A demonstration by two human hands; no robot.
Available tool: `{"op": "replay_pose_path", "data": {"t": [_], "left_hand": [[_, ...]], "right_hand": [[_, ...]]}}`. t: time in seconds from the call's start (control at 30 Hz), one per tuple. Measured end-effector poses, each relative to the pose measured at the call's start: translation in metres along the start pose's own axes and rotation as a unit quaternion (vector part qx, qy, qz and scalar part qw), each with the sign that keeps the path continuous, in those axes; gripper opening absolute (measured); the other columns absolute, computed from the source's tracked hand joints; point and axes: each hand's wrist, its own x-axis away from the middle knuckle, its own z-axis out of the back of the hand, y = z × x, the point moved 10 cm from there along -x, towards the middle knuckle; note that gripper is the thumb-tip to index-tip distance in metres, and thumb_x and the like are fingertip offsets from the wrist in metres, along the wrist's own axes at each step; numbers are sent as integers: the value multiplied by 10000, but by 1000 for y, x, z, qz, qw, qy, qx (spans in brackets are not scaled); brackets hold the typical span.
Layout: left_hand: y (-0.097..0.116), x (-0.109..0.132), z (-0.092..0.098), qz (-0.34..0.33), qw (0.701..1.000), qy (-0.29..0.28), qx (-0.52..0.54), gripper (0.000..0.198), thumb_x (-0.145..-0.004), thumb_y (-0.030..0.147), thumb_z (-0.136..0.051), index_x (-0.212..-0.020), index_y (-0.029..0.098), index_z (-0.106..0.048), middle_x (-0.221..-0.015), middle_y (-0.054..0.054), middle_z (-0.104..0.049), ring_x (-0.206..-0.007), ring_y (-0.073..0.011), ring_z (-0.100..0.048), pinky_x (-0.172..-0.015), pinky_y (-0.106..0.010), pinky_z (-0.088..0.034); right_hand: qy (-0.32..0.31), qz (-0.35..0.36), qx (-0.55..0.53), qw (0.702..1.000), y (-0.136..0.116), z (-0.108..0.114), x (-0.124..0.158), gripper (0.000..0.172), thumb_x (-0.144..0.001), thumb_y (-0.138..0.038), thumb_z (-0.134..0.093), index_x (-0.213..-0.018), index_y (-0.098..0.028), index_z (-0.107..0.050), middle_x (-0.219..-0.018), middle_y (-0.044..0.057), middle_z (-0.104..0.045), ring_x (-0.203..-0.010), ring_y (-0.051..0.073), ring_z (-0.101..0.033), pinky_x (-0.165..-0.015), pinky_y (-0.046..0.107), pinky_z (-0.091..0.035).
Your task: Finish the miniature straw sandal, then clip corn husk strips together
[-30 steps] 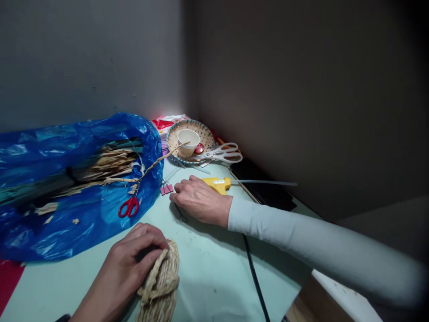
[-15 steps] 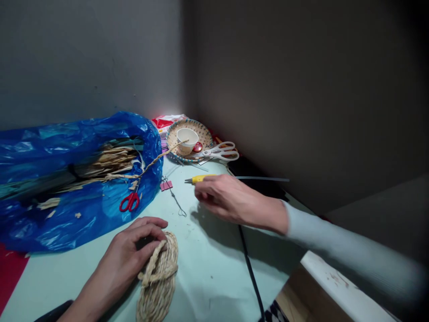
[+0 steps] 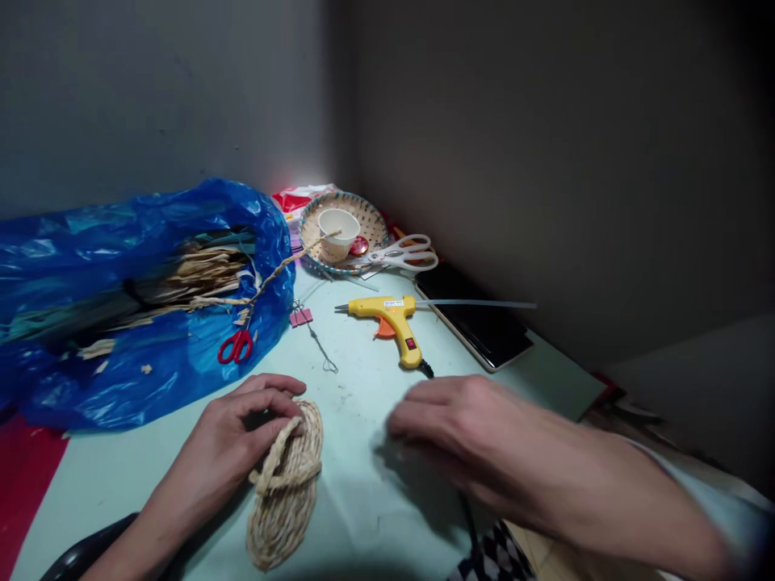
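Pale-green table (image 3: 363, 516): straw sandal (image 3: 286, 484) is steadied by gripping left hand (image 3: 242, 432); right hand (image 3: 472, 440), open, is held empty beside glue gun (image 3: 387, 316).

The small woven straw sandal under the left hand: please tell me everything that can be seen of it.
The small woven straw sandal is a pale tan oval sole coiled from braided fibre, with a twisted straw strap crossing its upper part. It lies flat on the light green table, its long axis running away from the person. The left hand rests on its far end, fingers curled over the strap. The blurred right hand is near it without touching.
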Motion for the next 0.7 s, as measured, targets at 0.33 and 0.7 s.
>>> {"op": "replay_pose_path", "data": {"t": [0.33,0.7], "left_hand": [[7,2,-4,-38,999,-14,-8,138,-838,229,-570,-763,215,-686,-1094,-75,-706,-1047,-245,-627,-941,-337,-463],[-4,8,8,16,997,-13,-75,230,-876,327,-553,-1006,191,-684,-914,-52,-709,-855,-260,-618,-760,-359,-415]], "right_hand": [[4,136,48,990,-25,-68,-84,304,-974,-164,-480,-1272,-134,-533,-1057,106,-646,-829,205,-538,-674,305,-408],[-24,17,-63,998,-3,-72,-88,181,-987,-155,-501,-1046,-116,-668,-941,88,-688,-846,199,-628,-778,321,-469]]}}
